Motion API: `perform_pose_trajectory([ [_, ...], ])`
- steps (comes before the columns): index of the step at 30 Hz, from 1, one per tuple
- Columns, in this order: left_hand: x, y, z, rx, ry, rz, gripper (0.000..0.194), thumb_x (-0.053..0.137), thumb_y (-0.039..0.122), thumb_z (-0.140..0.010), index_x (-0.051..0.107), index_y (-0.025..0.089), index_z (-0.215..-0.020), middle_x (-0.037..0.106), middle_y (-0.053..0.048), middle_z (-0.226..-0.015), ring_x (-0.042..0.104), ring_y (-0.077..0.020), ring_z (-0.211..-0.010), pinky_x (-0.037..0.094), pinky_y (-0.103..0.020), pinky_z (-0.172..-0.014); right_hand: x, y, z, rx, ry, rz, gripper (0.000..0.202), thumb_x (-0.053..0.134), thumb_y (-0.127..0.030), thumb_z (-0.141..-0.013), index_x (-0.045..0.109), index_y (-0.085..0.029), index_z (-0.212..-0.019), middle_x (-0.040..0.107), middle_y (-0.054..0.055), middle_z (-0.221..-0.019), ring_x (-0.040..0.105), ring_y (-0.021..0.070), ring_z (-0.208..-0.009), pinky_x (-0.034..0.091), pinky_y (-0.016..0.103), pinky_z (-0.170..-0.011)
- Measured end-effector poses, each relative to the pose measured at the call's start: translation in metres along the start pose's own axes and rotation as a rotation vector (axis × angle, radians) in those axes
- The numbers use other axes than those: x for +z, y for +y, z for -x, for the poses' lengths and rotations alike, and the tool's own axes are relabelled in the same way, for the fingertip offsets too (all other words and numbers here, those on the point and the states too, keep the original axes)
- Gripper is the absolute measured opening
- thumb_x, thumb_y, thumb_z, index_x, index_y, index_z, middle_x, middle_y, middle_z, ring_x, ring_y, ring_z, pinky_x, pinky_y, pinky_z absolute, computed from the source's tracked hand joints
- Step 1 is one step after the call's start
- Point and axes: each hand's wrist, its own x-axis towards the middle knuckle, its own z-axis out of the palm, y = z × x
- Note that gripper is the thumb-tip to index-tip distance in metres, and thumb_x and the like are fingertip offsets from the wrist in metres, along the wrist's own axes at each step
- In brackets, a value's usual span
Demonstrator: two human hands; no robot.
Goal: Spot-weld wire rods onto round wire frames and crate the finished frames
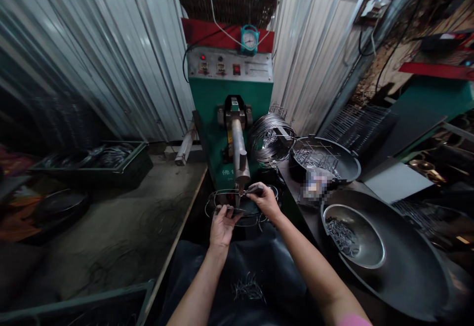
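Wire frame [247,225]: lying under the tip of the metal arm [239,141], rings of thin wire, partly hidden by both hands.
Left hand [222,222]: turned palm up at the near left edge of the wire frame, fingers curled in and closed on it.
Right hand [264,198]: drawn into a narrow pinch just beside the arm's tip; cannot tell what, if anything, sits between thumb and finger.
Machine [259,103]: green, standing straight ahead against the metal wall [148,44], topped by a panel [254,67] with one red light, a dial [249,38] and a basket [222,1] above.
In the way: metal arm jutting out toward the hands, covering part of the front lettering.
Right side: wire coil [272,141], pan [356,165] of wire pieces, and a big wok [411,276] with a metal bowl [372,252] inside.
Lap: dark apron [196,262] with loose wire bits [249,287].
Left side: crate [138,160] of wire parts on the floor.
Writing: white, starting with 佛 on the machine front; smaller letters beneath, too faint to read.
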Motion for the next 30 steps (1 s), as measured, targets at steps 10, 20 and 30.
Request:
perform_pose_trajectory([
  [10,-0.008,-0.012,0.05,0.482,0.026,-0.969,0.042,0.072,0.037,-0.061,0.058,0.022,-0.098,0.056,-0.01,-0.108,0.048,-0.0283,-0.11,0.033,-0.049,-0.097,-0.027,0.02,0.015,0.121,0.069,-0.091,0.023,0.069,-0.029,-0.063,0.059,-0.019,-0.081,0.065,0.0,-0.077,0.06,0.0159,-0.075,0.045,0.03,-0.075],
  [20,-0.019,-0.056,0.037,0.89,0.0,-1.433,0.061,0.07,0.039,-0.061,0.049,0.017,-0.114,0.041,-0.016,-0.122,0.031,-0.0351,-0.123,0.021,-0.053,-0.101,-0.044,0.046,0.043,0.113,0.185,-0.184,0.022,0.068,-0.03,-0.065,0.059,-0.019,-0.082,0.065,0.001,-0.082,0.059,0.0176,-0.083,0.044,0.033,-0.082],
  [30,-0.018,-0.045,0.011,0.92,-0.117,-1.48,0.05,0.076,0.037,-0.052,0.053,0.019,-0.093,0.056,-0.013,-0.1,0.046,-0.0337,-0.11,0.02,-0.053,-0.101,-0.037,0.027,0.057,0.11,0.148,-0.229,0.019,0.066,-0.027,-0.067,0.058,-0.02,-0.083,0.066,0.002,-0.084,0.06,0.0169,-0.082,0.045,0.032,-0.08],
])
